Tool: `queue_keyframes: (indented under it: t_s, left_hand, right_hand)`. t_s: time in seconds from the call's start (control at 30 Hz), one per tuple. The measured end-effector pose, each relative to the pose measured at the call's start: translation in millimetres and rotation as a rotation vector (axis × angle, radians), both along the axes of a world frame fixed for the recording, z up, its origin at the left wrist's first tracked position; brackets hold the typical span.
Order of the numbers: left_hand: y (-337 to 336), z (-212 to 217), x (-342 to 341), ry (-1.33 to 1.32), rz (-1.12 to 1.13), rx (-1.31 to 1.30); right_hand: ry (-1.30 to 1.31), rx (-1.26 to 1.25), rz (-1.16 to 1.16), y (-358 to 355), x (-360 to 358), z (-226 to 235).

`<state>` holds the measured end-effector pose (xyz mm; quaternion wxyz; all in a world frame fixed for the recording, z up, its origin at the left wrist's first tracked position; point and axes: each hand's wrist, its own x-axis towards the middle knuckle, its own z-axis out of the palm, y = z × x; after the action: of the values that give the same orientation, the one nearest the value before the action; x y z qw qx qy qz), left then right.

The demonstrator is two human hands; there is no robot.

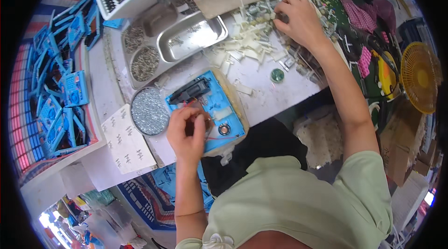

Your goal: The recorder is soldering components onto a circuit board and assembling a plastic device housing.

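A blue plastic housing (219,104) lies open on the white workbench (275,95), with a black part (189,90) at its far end, thin red wires and a small round speaker (224,129) inside. My left hand (186,132) rests on its near left corner, fingers curled over a small piece that I cannot make out. My right hand (298,18) reaches to the far side of the bench into a heap of small grey metal parts (261,11) and pinches one. Loose white plastic pieces (245,48) lie between the heap and the housing.
A metal tray (186,39) holds compartments of small screws. A round lid of screws (149,110) sits left of the housing beside a paper sheet (126,139). Several blue housings (60,90) fill a crate at left. A yellow fan (420,79) stands at right.
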<state>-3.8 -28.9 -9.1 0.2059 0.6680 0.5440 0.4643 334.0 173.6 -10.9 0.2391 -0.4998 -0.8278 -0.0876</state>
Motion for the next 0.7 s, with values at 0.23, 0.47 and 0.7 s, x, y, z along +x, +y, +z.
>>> queue_keyframes:
  t_s: [0.23, 0.47, 0.7]
  left_hand:
    - [24, 65, 46, -0.186, -0.126, -0.416]
    - [44, 78, 55, 0.017, -0.572, -0.715]
    - [171, 75, 115, 0.264, -0.591, -0.486]
  right_hand:
    - [0.475, -0.34, 0.484, -107, -87, 42]
    - [0.702, -0.751, 0.615, -145, -49, 46]
    - [1.66, -1.153, 0.54, -169, -7, 30]
